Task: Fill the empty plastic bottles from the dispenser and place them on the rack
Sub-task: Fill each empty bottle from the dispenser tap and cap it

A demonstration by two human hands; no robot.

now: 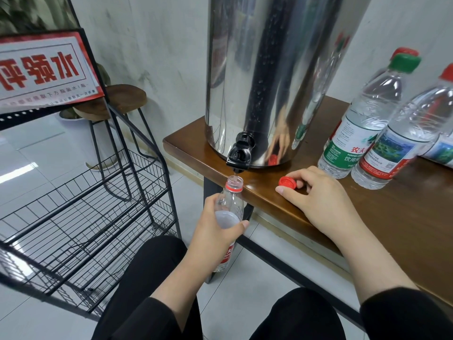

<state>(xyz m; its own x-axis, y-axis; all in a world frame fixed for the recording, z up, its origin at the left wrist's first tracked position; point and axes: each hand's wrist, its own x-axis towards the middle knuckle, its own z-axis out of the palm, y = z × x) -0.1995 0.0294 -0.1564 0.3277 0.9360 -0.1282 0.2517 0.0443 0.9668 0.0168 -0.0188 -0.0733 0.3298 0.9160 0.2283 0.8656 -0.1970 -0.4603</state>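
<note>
My left hand (215, 231) grips a clear plastic bottle (230, 204) with a red label, held upright just below the black tap (239, 155) of the steel dispenser (269, 77). A thin stream of water runs from the tap into the bottle's open mouth, and water fills the lower part. My right hand (316, 200) rests on the wooden table (392, 217), its fingers touching a red cap (287, 182) that lies there. The black wire rack (85, 212) stands at the left with bare shelves.
Several capped bottles (362, 123) stand at the table's right, one green-capped, others red-capped. A red and white sign (46, 69) tops the rack. A stool (122, 101) and a white planter stand behind the rack by the wall. My knees sit below the table edge.
</note>
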